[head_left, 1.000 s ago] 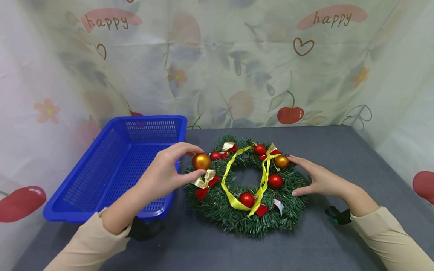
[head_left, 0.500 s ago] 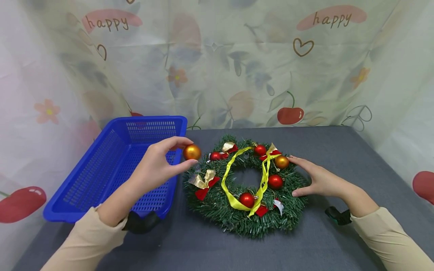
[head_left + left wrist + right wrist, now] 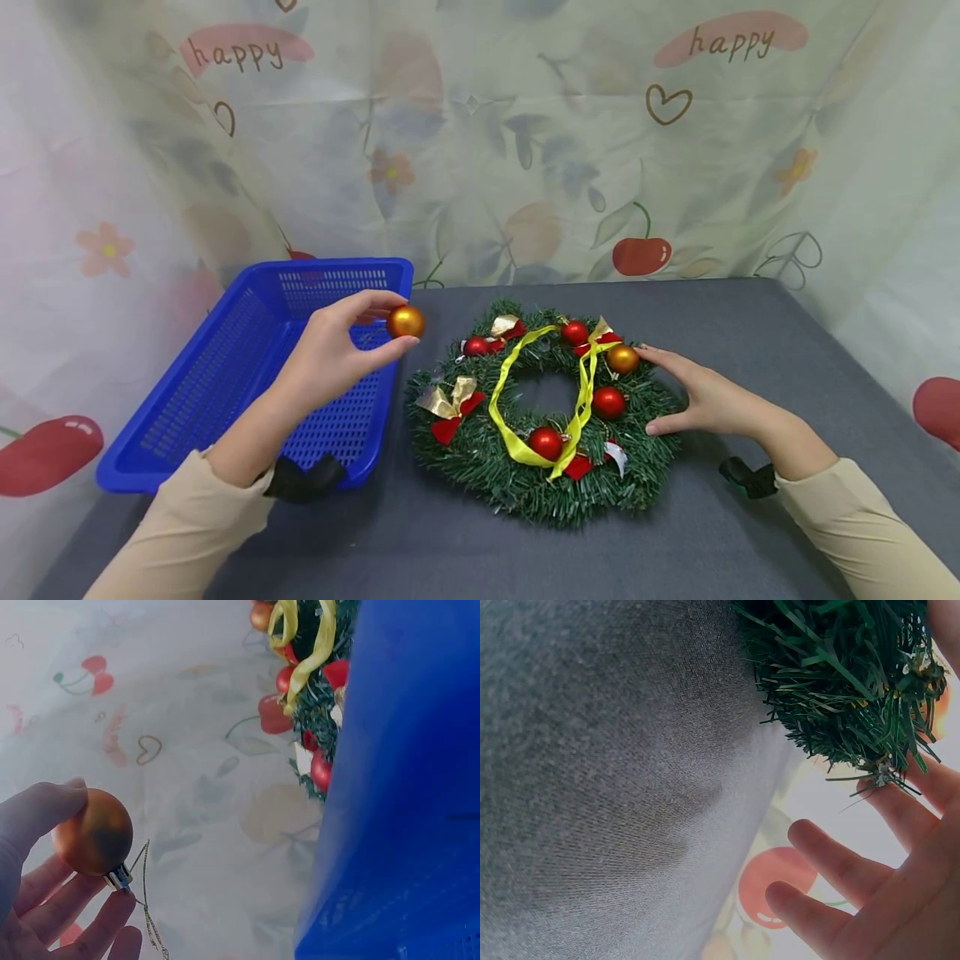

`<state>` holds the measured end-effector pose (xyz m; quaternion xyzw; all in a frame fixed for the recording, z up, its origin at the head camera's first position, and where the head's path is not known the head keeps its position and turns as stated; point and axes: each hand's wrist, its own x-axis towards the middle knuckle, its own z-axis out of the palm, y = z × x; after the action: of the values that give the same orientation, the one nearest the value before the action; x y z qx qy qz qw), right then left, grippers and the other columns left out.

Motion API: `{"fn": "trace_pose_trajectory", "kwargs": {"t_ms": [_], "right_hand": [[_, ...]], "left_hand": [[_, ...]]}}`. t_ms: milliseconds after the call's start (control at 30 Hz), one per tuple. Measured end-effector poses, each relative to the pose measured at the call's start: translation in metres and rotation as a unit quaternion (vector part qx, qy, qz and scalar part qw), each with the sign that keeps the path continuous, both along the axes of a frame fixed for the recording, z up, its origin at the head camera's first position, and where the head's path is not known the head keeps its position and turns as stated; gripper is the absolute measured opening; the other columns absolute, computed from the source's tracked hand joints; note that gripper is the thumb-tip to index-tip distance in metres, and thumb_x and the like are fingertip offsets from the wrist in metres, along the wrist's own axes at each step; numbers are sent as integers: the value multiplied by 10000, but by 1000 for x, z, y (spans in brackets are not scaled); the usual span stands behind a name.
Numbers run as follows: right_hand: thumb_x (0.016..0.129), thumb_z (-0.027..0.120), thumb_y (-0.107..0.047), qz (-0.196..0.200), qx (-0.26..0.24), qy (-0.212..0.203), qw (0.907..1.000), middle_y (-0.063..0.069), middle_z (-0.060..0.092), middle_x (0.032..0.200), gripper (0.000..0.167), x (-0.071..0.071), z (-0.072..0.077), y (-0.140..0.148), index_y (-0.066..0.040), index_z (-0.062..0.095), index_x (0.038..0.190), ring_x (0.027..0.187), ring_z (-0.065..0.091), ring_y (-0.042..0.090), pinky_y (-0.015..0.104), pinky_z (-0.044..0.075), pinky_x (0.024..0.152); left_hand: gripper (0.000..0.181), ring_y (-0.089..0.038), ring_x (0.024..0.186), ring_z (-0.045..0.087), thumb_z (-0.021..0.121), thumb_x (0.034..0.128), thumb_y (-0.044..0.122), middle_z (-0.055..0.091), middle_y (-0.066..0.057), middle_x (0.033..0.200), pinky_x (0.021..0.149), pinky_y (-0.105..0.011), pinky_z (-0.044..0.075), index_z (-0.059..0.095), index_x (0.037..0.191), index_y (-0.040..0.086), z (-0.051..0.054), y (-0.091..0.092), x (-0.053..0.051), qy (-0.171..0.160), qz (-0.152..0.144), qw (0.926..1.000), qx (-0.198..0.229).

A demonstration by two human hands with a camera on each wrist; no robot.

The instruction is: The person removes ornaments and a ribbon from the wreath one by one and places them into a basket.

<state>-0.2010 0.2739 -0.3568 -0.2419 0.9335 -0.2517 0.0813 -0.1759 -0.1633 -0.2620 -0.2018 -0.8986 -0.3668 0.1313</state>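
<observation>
My left hand (image 3: 326,354) pinches a gold Christmas bauble (image 3: 406,322) between thumb and fingers, held up over the basket's right rim. In the left wrist view the bauble (image 3: 95,834) shows its silver cap and a loop of gold string (image 3: 146,900). A green Christmas wreath (image 3: 517,483) lies on the table, trimmed with red baubles (image 3: 608,402), another gold bauble (image 3: 623,359), bows (image 3: 453,406) and a yellow ribbon (image 3: 504,408). At the wreath's right edge, my right hand (image 3: 708,400) touches the greenery with spread fingers; the right wrist view shows these fingers mostly straight.
A blue plastic basket (image 3: 187,379) with slotted walls stands to the left of the wreath. Both sit on a grey cloth-covered table (image 3: 750,333). Behind and beside the table hangs a printed curtain (image 3: 480,167).
My left hand has carried the gold bauble up and leftward, away from the wreath's left side to the basket's right rim. My right hand has stayed at the wreath's edge.
</observation>
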Motion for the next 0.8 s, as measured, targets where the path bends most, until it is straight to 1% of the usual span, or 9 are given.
{"fn": "trace_pose_trajectory", "kwargs": {"t_ms": [300,500,667,800], "right_hand": [[705,750,-504,-4,26,-6,10000,243,229,1514,1035,0,1,-1,-80,217,1484,1354,255,477,654,307,1001],[707,750,-501,-15,29,-26,10000,245,231,1512,1034,1,2,-1,-80,214,1485,1353,257,479,657,304,1001],[707,746,-507,-18,42,-33,10000,243,231,1513,1034,1,2,0,-87,212,1486,1353,257,477,657,303,1002],[707,746,-509,-26,49,-47,10000,245,227,1513,1036,1,2,0,-90,210,1487,1354,255,478,658,304,1001]], "left_hand": [[394,-286,1057,617,719,817,169,630,-119,1184,920,-443,506,589,1175,69,-2,-11,-11,-87,193,9998,-30],[396,-297,1083,595,702,833,181,614,-133,1205,942,-459,488,578,1187,54,-3,-20,-17,-158,298,9994,-32],[399,-306,1088,583,697,837,175,607,-147,1211,951,-480,474,568,1192,48,-3,-26,-23,-131,390,9991,-58],[400,-325,1092,580,689,845,177,601,-165,1219,953,-495,468,563,1199,40,-4,-30,-26,-103,449,9989,-51]]}}
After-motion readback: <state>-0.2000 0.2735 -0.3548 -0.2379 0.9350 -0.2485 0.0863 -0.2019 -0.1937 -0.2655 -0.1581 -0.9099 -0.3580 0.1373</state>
